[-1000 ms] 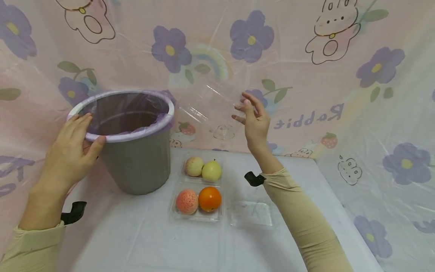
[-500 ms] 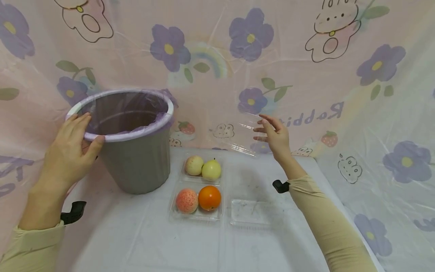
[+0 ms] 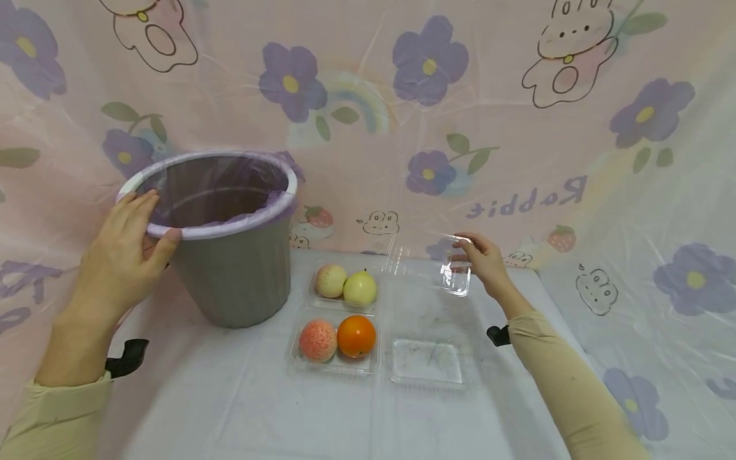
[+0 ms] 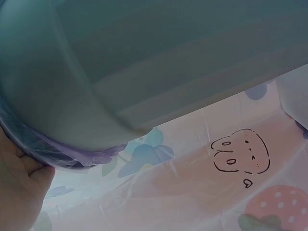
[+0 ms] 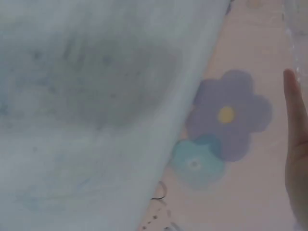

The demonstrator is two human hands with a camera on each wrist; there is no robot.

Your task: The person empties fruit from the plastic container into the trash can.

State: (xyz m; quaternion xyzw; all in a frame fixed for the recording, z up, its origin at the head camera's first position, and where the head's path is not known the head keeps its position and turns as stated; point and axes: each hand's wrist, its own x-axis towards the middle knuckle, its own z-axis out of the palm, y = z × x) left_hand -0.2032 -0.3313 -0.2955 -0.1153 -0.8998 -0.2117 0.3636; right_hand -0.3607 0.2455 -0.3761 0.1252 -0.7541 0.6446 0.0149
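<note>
My left hand (image 3: 117, 259) grips the near left rim of a grey trash can (image 3: 244, 275), which is lined with a thin purple bag (image 3: 282, 199). Its fingers lie over the white rim, as the left wrist view also shows with the hand (image 4: 21, 180) at lower left. At the right, my right hand (image 3: 483, 262) holds a clear plastic box (image 3: 425, 262) by its right edge, tilted and raised above the back of the table. Only part of the right hand (image 5: 297, 144) shows in the right wrist view.
One clear box holds a pale round fruit (image 3: 330, 281) and a yellow-green pear (image 3: 360, 289). Nearer, another holds a peach (image 3: 318, 340) and an orange (image 3: 356, 336). A further clear box (image 3: 427, 363) lies to their right on the white table (image 3: 299, 421). A patterned curtain (image 3: 356, 153) hangs behind.
My right hand has carried the clear box to the right and down, from near the trash can toward the table's back right. The left hand stays on the rim.
</note>
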